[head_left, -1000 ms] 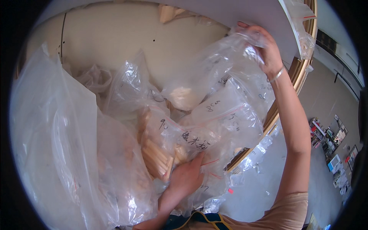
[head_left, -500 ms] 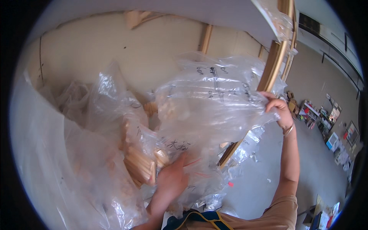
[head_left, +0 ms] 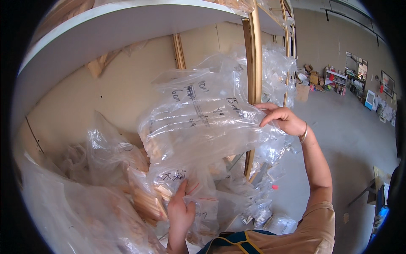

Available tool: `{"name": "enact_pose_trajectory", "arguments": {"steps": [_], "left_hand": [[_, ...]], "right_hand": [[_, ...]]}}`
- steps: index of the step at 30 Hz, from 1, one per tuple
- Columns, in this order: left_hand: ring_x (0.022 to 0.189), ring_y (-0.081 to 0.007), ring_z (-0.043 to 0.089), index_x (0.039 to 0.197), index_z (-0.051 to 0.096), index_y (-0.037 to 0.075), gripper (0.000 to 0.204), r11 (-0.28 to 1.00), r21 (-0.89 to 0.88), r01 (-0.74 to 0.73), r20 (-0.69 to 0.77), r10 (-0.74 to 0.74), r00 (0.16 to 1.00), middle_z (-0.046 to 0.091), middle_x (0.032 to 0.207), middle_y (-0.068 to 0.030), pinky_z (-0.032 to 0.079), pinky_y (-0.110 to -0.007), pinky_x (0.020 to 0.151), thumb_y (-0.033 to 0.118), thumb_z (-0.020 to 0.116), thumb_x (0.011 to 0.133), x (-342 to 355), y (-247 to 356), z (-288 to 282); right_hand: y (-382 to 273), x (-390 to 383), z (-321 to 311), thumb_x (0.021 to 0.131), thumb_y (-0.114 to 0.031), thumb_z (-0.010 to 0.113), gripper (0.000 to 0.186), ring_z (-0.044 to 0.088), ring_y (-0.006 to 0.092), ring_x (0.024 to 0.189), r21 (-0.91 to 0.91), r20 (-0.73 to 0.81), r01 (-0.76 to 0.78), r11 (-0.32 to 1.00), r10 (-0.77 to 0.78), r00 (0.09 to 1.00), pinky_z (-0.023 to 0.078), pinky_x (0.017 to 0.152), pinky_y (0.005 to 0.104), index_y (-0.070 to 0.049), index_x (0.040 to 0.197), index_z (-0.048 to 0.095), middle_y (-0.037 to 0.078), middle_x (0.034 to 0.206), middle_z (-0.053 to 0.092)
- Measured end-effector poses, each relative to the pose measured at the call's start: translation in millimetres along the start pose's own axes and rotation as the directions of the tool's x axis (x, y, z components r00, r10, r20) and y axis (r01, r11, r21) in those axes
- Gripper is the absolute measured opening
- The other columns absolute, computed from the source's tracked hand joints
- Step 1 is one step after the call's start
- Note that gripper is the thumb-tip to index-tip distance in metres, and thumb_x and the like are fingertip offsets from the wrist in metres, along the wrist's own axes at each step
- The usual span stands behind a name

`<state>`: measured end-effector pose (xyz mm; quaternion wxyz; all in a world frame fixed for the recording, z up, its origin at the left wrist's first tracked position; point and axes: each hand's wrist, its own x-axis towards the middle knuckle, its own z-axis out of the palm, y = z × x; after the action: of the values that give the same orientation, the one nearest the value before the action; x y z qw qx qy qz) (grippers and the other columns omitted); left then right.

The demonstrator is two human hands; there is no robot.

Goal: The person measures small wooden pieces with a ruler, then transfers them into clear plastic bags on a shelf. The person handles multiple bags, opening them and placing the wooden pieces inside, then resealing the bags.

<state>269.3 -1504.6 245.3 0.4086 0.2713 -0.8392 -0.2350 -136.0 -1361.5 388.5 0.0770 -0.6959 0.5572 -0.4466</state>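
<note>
Beige wall fills the upper left of the frame, under a white shelf (head_left: 127, 25) that curves across the top. A gold-coloured metal upright (head_left: 255, 84) runs down just right of centre. Beyond it, at the far right, grey floor (head_left: 338, 127) stretches back to distant clutter against a far wall.

At the centre, a large clear plastic bag (head_left: 203, 122) with handwriting on it is held up in front of the upright. The right hand (head_left: 283, 118), wearing a bracelet at the wrist, pinches the bag's right edge between thumb and fingers. The left hand (head_left: 181, 211), at lower centre, is closed around the gathered bottom of the same bag, thumb pointing up.

Lower left is crowded with more clear bags (head_left: 84, 203) — several show bundles of pale wooden sticks (head_left: 146, 203) inside. Small crumpled bags (head_left: 262, 207) lie lower right of centre, near the upright's base.
</note>
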Motion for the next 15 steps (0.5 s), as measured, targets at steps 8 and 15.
{"name": "enact_pose_trajectory", "arguments": {"steps": [8, 15], "left_hand": [[0.1, -0.0464, 0.069, 0.144, 0.055, 0.002, 0.066, 1.0, -0.021, 0.013, -0.006, -0.013, 1.0, 0.07, 0.116, -0.0295, 0.055, -0.047, 0.092, 0.005, 0.059, 0.078, 0, 0, 1], [0.106, -0.0459, 0.068, 0.144, 0.055, 0.001, 0.066, 1.0, -0.029, 0.007, -0.013, -0.007, 1.0, 0.069, 0.12, -0.0286, 0.054, -0.047, 0.096, 0.005, 0.058, 0.078, -1, 1, 2]], "right_hand": [[4, -21, -12, 0.09, 0.011, 0.055, 0.039, 0.054, 0.0248, 0.139, 0.121, 0.088, -0.105, 0.987, 0.095, 0.992, 0.045, 0.111, 0.0354, -0.004, 0.121, 0.075, 0.012, 0.144, 0.062], [1, -18, -7, 0.105, -0.019, 0.057, 0.026, 0.062, 0.024, 0.129, 0.599, -0.127, -0.133, 0.79, 0.257, 0.958, 0.058, 0.091, 0.0317, -0.006, 0.126, 0.064, 0.012, 0.145, 0.058]]}}
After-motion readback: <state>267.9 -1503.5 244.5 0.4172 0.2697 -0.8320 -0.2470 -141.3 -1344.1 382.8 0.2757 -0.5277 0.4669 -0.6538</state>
